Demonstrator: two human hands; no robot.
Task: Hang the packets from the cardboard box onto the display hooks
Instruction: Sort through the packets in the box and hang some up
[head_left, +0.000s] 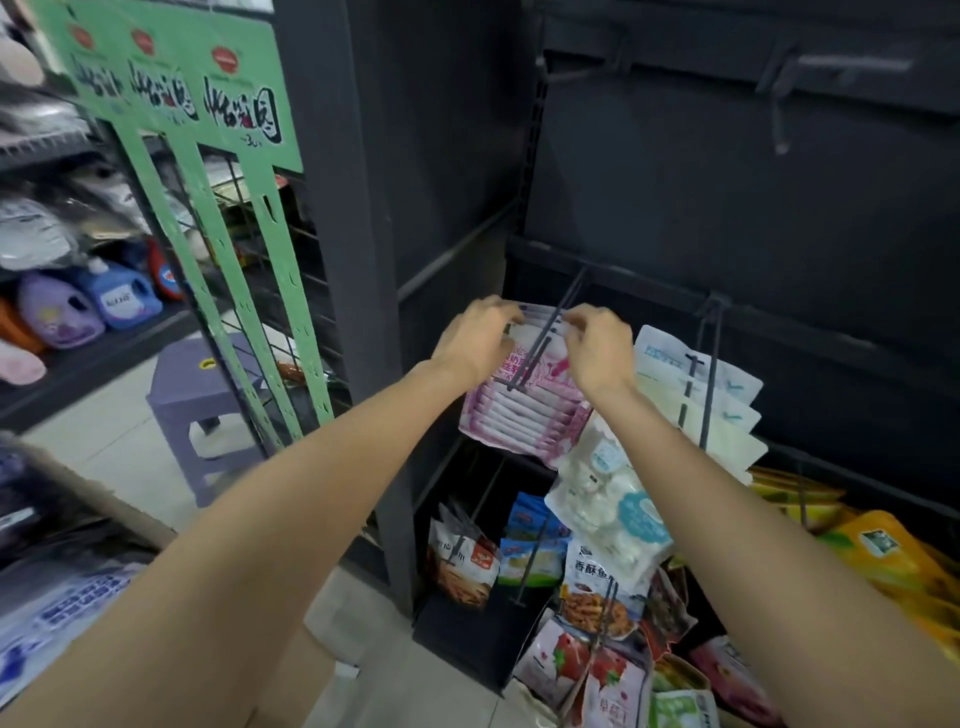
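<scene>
Pink and white packets (524, 410) hang in a thick row on a black display hook (545, 332) at the middle of the dark rack. My left hand (475, 340) grips the top left of the rearmost packets on that hook. My right hand (597, 345) pinches their top right edge, just right of the hook's prongs. Both arms reach forward from the bottom of the view. The cardboard box (104, 499) shows as a brown flap at the lower left, with blue and white packets (62, 618) inside.
Pale blue and cream packets (701, 395) hang on the hook to the right. A bag of white sweets (613, 499) and several snack bags (587, 597) hang lower. Yellow bags (883, 551) fill the right. A purple stool (208, 395) and green wire rack (218, 218) stand left.
</scene>
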